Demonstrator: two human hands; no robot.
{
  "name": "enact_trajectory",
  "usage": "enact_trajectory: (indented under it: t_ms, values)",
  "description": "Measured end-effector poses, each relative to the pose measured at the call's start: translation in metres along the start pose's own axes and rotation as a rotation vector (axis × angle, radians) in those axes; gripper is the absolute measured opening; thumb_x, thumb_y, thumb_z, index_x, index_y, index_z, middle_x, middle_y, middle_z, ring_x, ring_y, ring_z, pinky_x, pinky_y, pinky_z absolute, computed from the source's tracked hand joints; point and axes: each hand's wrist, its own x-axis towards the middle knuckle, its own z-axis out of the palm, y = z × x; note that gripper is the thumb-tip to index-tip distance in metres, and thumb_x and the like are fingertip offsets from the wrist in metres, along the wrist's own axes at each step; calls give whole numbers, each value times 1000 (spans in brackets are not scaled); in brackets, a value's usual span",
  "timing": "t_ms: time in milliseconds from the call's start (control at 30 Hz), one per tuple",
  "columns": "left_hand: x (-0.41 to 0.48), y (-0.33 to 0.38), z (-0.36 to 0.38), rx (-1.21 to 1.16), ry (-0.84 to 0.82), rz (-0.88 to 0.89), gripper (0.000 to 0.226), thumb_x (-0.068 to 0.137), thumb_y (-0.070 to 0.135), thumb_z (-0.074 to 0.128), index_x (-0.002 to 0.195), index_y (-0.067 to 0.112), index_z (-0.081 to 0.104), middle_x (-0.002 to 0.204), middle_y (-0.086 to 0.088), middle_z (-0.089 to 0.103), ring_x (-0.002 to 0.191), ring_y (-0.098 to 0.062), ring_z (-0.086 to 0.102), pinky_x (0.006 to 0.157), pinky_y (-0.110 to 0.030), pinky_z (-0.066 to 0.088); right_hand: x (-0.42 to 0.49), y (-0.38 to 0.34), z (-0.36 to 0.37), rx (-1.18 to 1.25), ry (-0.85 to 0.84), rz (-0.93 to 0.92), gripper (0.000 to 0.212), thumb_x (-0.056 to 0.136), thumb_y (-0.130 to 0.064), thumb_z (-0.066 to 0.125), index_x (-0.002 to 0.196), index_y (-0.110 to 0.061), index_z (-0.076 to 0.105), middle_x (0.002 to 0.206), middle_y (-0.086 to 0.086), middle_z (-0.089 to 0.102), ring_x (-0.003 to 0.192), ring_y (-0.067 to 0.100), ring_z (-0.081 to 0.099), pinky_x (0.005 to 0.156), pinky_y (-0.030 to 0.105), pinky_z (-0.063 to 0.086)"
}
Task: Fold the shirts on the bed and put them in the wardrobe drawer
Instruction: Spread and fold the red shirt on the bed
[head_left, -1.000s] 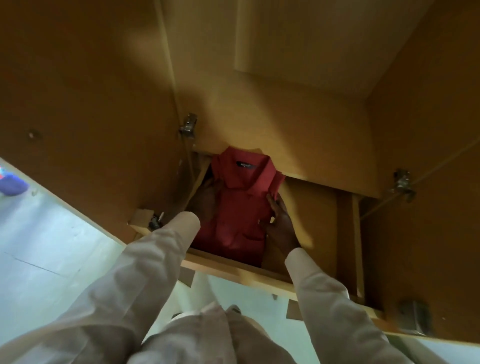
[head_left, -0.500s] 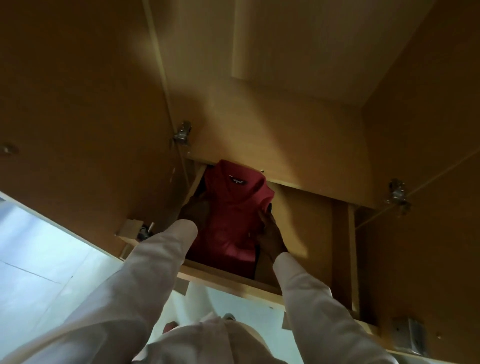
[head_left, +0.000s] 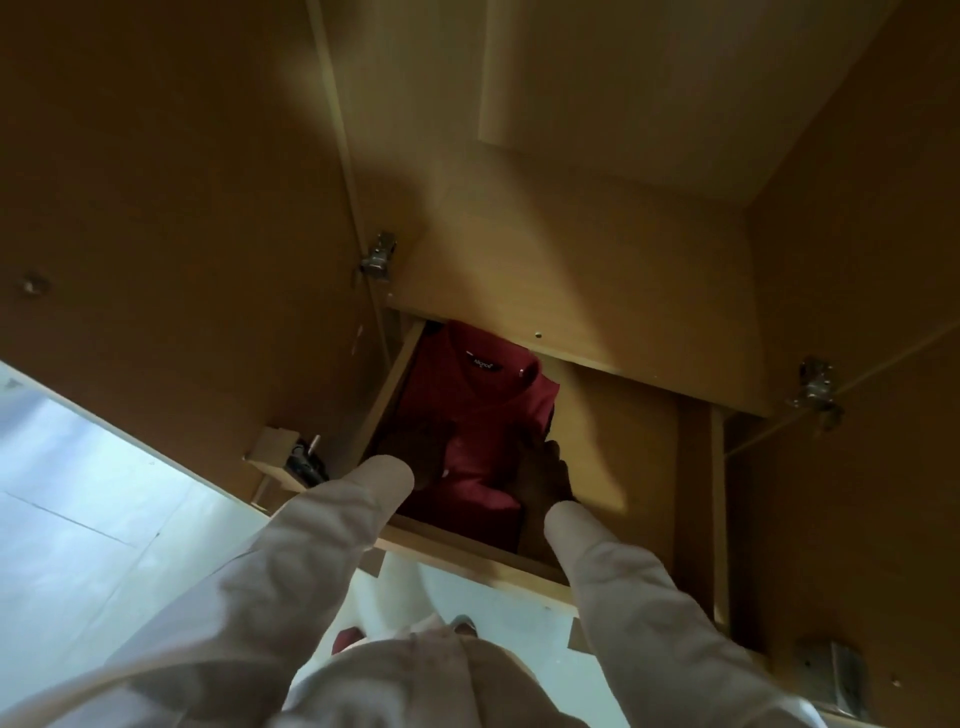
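A person's left hand (head_left: 418, 453) rests in deep shadow on a folded red collared shirt (head_left: 478, 410), and the right hand (head_left: 543, 475) is at its right edge. Neither grip can be made out. The shirt lies at the left end of the open light-wood wardrobe drawer (head_left: 467, 553), its lower part hidden by beige sleeves (head_left: 332, 545).

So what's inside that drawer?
A folded red shirt lies at the left of the drawer, collar toward the back, with the left hand and right hand at its sides. Anything beneath it is hidden.
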Motion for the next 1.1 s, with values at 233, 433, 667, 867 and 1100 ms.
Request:
enact_trajectory:
  t_ms: [233, 433, 667, 867, 1100]
  values:
    - [-1, -3, 5, 45, 28, 43, 82, 94, 44, 58, 156, 33, 6, 164, -6, 7, 149, -33, 12, 120, -47, 20, 26, -34, -28, -139, 272, -185, 25, 94, -34, 58, 110, -19, 70, 112, 4, 69, 109, 25, 64, 87, 31, 46]
    - [-15, -6, 14, 148, 79, 142, 70, 99, 45, 48, 156, 32, 10, 164, -3, 1, 151, -27, 0, 122, -43, 2, 93, -36, -29, -342, -85, -162, 70, 96, -44, 49, 156, -33, 16, 163, 4, 18, 150, 32, 14, 120, 48, 16]
    - [-17, -12, 24, 213, 92, 157, 75, 95, 53, 49, 155, 34, 10, 164, -5, -1, 151, -29, -6, 122, -49, -1, 71, -9, -33, -74, 260, -202, 76, 82, -54, 56, 151, -36, 30, 158, 0, 30, 143, 28, 28, 111, 51, 35]
    - [-34, 7, 5, 75, 118, 232, 62, 97, 44, 50, 152, 23, 30, 160, -10, 19, 147, -32, 17, 118, -44, 18, -24, 32, -18, 199, 311, -142, 72, 87, -35, 70, 150, -31, 35, 152, -2, 41, 141, 23, 33, 109, 42, 40]
    - [-77, 32, 18, -368, 339, 393, 32, 92, 28, 59, 122, 21, 64, 117, 2, 69, 110, -18, 63, 92, -27, 49, -149, 28, 7, 438, 539, 110, 39, 90, -13, 67, 128, -17, 60, 122, -2, 64, 116, 15, 60, 90, 17, 48]
